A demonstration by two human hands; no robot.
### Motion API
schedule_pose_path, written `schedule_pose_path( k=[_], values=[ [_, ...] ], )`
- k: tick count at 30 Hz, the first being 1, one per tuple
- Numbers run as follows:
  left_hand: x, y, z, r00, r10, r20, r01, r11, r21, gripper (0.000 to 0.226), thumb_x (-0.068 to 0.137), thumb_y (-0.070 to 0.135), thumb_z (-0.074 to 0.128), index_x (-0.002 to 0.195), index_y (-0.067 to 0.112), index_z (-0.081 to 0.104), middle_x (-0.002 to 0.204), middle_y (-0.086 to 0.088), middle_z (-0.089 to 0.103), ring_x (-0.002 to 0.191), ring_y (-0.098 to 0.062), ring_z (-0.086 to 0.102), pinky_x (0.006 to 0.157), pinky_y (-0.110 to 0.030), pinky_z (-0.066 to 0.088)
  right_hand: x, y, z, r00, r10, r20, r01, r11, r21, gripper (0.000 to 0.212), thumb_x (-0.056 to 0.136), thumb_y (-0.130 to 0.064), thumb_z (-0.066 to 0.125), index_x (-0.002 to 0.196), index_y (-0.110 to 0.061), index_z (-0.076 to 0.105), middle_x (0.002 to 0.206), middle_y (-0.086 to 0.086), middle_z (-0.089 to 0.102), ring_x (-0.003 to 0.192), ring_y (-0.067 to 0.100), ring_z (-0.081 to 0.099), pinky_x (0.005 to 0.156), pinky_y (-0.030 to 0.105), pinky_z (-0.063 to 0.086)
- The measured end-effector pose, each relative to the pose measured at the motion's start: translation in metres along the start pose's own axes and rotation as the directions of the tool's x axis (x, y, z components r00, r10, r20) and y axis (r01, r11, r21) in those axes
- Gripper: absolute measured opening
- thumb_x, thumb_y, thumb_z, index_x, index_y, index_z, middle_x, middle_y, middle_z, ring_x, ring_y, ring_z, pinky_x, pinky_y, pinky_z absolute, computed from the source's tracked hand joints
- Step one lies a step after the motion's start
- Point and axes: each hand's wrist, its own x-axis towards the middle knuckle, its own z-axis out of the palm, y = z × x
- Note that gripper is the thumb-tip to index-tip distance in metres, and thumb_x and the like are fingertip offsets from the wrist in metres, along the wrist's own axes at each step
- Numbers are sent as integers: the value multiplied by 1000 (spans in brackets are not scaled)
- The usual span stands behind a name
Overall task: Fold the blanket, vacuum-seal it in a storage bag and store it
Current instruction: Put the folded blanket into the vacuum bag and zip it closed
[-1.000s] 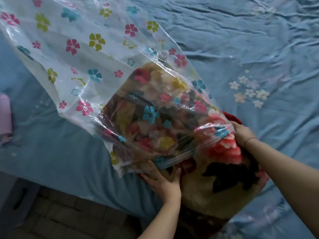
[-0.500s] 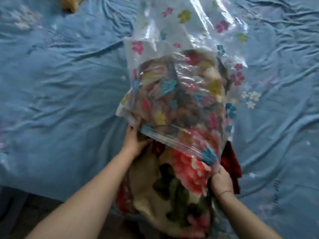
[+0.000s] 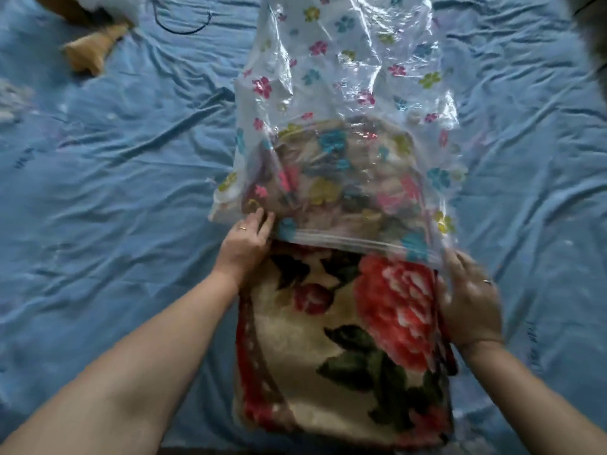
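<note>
A wrinkled light-blue bedsheet (image 3: pixel 115 198) fills the frame; small dark printed marks on it at mid left and lower right are too blurred to read. From top centre down to the middle lies a clear plastic storage bag printed with pink, teal and yellow flowers (image 3: pixel 345 70), its mouth toward the viewer. The folded cream plush blanket with red roses and green leaves (image 3: pixel 331 349) sits at lower centre, its far part already inside the bag. The left hand (image 3: pixel 246 243) pinches the left corner of the bag's mouth. The right hand (image 3: pixel 469 303) is at the right corner, fingers extended and blurred, so its grip cannot be told. A tan plush object (image 3: pixel 92 50) lies at upper left, with a thin dark cord (image 3: pixel 184 27) beside it. A small white round valve (image 3: pixel 414 118) sits on the bag.
</note>
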Motion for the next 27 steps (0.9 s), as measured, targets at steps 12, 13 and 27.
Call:
schedule_pose_path(
  k=[12,13,27],
  values=[
    [-86,16,-20,991,-128,-28,113,940,-322,35,80,14,44,92,2,75,85,-14,75,70,-27,74,66,-31,55,15,-74,10,973,-231,20,228,968,106,46,88,-12,49,133,-11,58,139,18,52,129,33,45,117,42,22],
    [-100,19,-20,987,-162,11,156,926,-344,36,80,14,43,93,1,74,87,-15,75,72,-28,74,74,-31,51,9,-75,10,967,-252,39,248,965,87,44,89,-12,50,132,-12,59,140,17,52,130,33,44,121,37,13],
    [-104,86,-42,137,-608,782,771,-430,-470,66,85,51,68,129,13,37,130,-5,39,120,-27,46,95,-34,36,-47,-104,-8,866,-45,497,64,998,-21,94,82,-77,5,154,-17,13,162,11,4,150,29,0,113,34,-22]
  ],
)
